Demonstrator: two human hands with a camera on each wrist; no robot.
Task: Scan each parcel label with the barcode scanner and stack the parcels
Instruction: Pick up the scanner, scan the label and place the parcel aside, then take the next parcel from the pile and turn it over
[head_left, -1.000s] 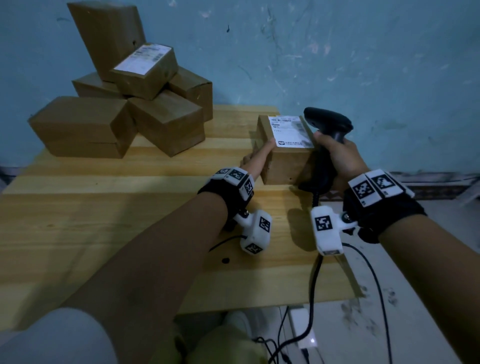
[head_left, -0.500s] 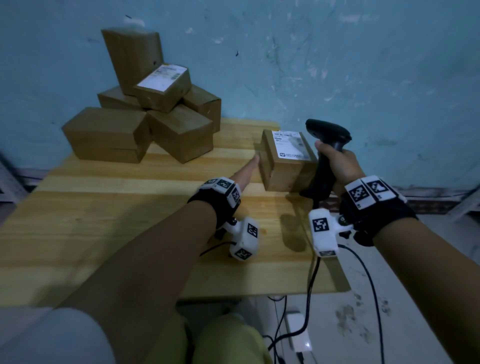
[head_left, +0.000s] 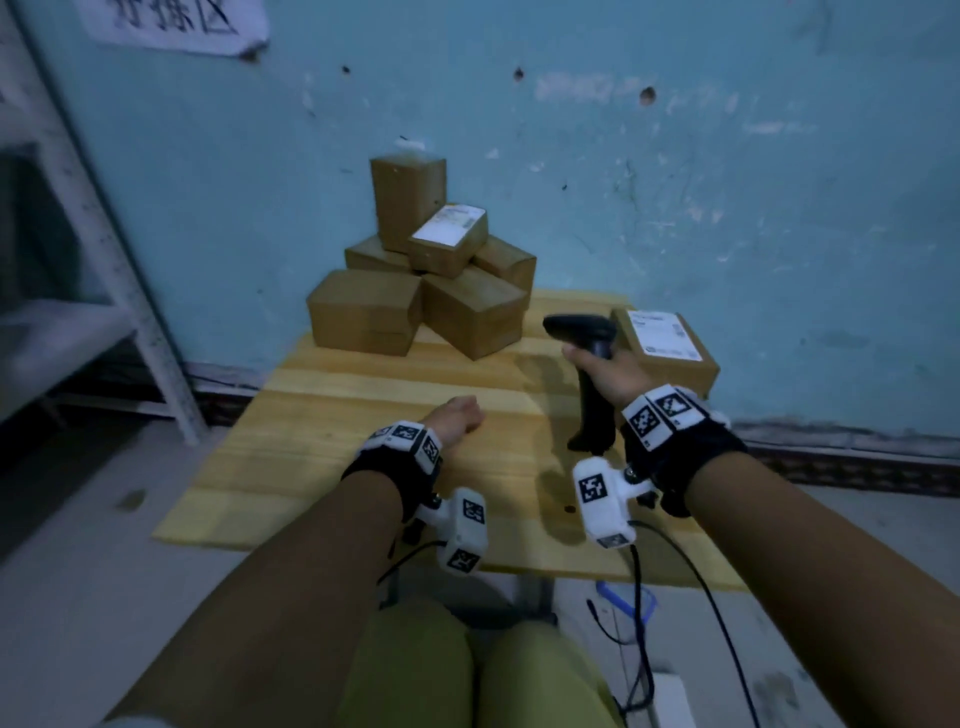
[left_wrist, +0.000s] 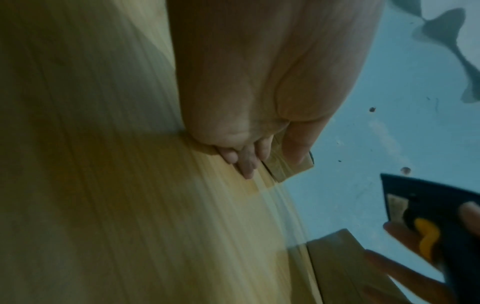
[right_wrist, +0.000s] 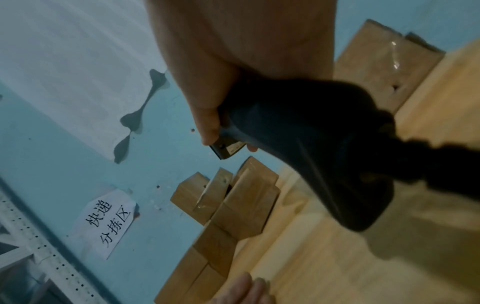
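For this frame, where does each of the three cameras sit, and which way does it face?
Head: on the person's head, looking forward and down at the wooden table, parcel pile and labelled parcel; both forearms and knees show.
Left wrist: under the left hand, looking along its curled fingers toward the blue wall.
Right wrist: under the right hand, looking along the barcode scanner it grips, toward the pile.
All three views show the scanner and the table.

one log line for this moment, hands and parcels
left hand: empty, over table | right hand: grips scanner | labelled parcel: alone, right | pile: rear
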